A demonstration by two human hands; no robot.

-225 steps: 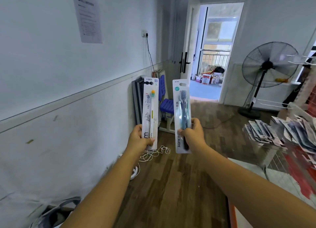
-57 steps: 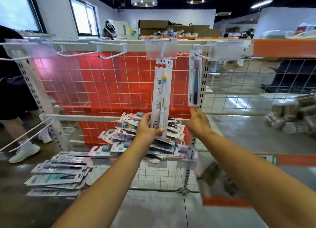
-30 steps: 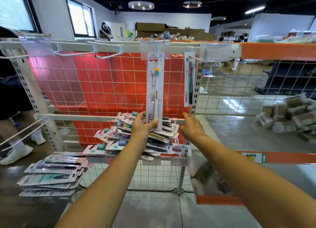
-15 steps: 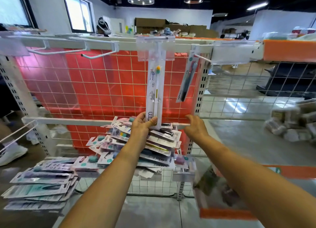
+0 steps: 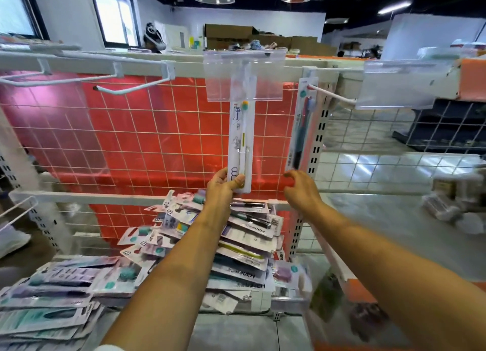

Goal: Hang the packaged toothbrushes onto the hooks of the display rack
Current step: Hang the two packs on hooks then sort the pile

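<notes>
Lower left of frame: a loose stack of packaged toothbrushes [image 5: 44, 300] lies flat; a second heap [image 5: 236, 245] sits at centre. Upper left, two bare hooks [image 5: 79, 81] project from the rack. Centre: the left hand [image 5: 223, 186] pinches the bottom of the white toothbrush pack [image 5: 240, 145], its top behind a clear label holder [image 5: 244, 74]. Right of centre: the right hand [image 5: 302, 190], fingers loosely curled, holds nothing, just below the dark toothbrush pack [image 5: 301, 124] hanging on a hook [image 5: 332, 94].

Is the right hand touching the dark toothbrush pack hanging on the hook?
Cannot tell. In the head view the right hand sits just under the dark toothbrush pack, fingers loosely curled, but motion blur hides any gap.
</notes>
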